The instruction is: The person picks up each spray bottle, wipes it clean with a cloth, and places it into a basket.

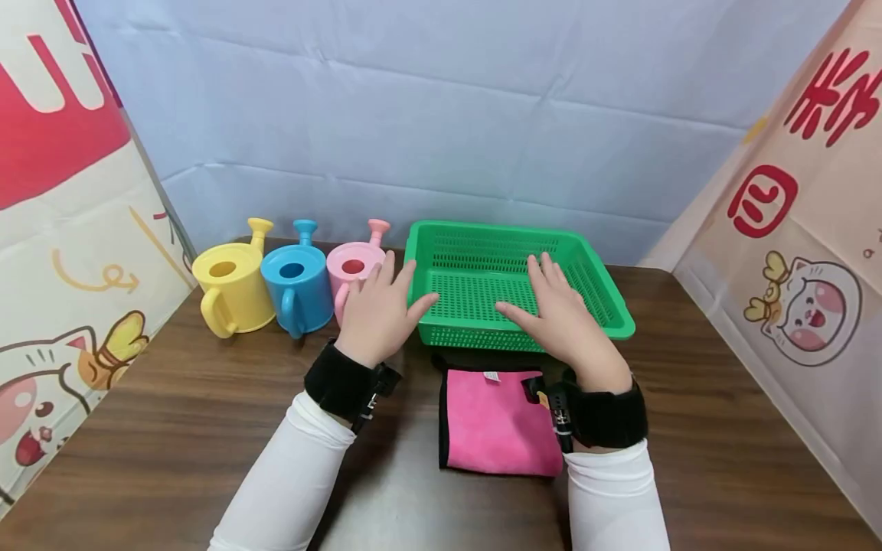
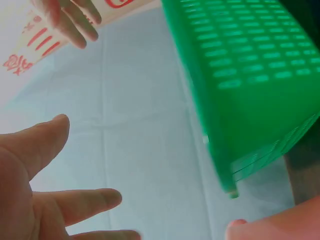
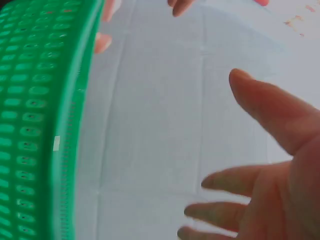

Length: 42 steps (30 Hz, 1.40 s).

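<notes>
My left hand (image 1: 377,315) is held over the left end of a green plastic basket (image 1: 625,329), its fingers spread and holding nothing. In the head view it overlaps the handle side of a pink watering can (image 1: 346,262). My right hand (image 1: 561,314) hovers above the basket's right half, also with fingers spread and nothing in them. Slotted walls and floor show inside the basket. Both wrist views show the basket's rim close by, with straight fingers (image 3: 230,180) apart from it in the right wrist view. Below the right wrist lies a folded pink cloth (image 1: 499,428) with black edging.
Left of the pink can stand a blue watering can (image 1: 310,295) and a yellow watering can (image 1: 244,287), spouts toward the back. A pale blue cloth backdrop (image 1: 441,115) rises behind the brown wooden table (image 1: 172,444). Printed panels flank both sides.
</notes>
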Each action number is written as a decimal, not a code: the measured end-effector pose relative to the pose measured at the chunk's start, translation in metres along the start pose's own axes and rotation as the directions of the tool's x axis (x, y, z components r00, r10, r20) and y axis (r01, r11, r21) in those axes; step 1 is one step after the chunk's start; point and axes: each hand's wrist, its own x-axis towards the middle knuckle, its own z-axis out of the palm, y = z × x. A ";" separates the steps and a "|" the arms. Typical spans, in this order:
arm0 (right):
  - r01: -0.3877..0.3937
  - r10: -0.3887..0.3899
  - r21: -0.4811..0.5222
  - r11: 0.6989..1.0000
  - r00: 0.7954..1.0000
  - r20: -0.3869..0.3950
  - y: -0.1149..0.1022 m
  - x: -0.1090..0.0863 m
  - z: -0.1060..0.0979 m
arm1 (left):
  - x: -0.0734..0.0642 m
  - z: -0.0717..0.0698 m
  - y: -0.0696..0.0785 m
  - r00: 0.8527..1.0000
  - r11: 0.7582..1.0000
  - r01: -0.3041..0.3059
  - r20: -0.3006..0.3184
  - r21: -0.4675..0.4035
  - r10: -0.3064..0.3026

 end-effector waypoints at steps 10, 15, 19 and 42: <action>0.317 -0.314 0.081 0.945 0.948 -0.042 -0.015 -0.022 -0.003 | -0.008 -0.036 -0.020 0.993 0.993 0.075 -0.088 -0.094 -0.083; 0.368 -0.390 0.139 0.919 0.900 0.193 -0.016 -0.024 0.006 | -0.011 -0.052 -0.040 0.979 0.977 0.199 -0.032 -0.079 -0.202; 0.291 -0.300 0.084 0.953 0.868 0.395 -0.014 -0.012 0.027 | -0.009 -0.052 -0.052 0.957 0.958 0.285 0.061 -0.042 -0.282; 0.160 -0.112 -0.043 0.986 0.834 0.541 0.009 0.025 0.085 | 0.019 0.022 -0.098 0.886 0.836 0.459 0.224 -0.300 -0.406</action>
